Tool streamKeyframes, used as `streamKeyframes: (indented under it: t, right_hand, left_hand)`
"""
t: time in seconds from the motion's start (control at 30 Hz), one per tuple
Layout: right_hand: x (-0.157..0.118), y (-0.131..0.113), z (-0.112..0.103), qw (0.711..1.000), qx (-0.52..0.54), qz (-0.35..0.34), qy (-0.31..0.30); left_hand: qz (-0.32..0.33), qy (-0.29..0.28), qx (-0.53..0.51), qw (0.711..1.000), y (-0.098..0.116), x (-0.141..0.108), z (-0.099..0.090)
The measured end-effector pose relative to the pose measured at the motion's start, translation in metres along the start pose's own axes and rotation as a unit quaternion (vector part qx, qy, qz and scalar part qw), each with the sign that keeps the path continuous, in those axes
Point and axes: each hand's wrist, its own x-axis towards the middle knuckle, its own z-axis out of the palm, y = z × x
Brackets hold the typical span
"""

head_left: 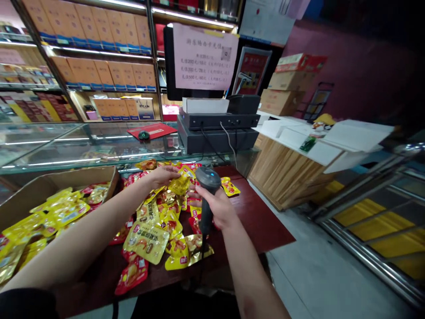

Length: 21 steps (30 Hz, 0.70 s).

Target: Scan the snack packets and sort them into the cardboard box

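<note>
Dark-red tabletop. Left hand: fingers clamped on yellow packet, likely light, slippery; pinch the edge. Right hand: fingers wrapped round scanner, probably stiff; hold by handle.

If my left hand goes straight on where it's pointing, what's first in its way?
Past the yellow packet it holds, your left hand would probably meet the scanner first, though depth is unclear.

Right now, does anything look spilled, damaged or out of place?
No spill or tear shows. One packet lies right of the scanner, seemingly apart from the pile and box, so it looks stray.
</note>
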Motion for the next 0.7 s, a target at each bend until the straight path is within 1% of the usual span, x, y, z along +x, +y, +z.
streamKeyframes:
  t: [0.1, 0.23, 0.37, 0.53, 0.7]
  right_hand:
    - [-0.006, 0.0, 0.014, 0.999, -0.046, 0.011, -0.012]
    - [-0.01, 0.006, 0.033, 0.997, -0.082, 0.006, -0.013]
    - [-0.012, 0.014, 0.048, 0.996, -0.086, -0.015, -0.015]
    - [-0.012, 0.023, 0.059, 0.994, -0.108, -0.021, -0.016]
    - [-0.013, 0.026, 0.065, 0.993, -0.116, -0.028, -0.025]
  left_hand:
    - [-0.012, 0.018, -0.044, 0.999, 0.004, -0.009, -0.005]
    - [0.035, 0.052, -0.094, 0.994, 0.002, -0.022, -0.001]
    - [0.051, 0.069, -0.124, 0.989, -0.004, -0.034, 0.002]
    - [0.065, 0.075, -0.143, 0.985, -0.01, -0.046, 0.001]
    - [0.078, 0.076, -0.154, 0.982, -0.011, -0.05, -0.006]
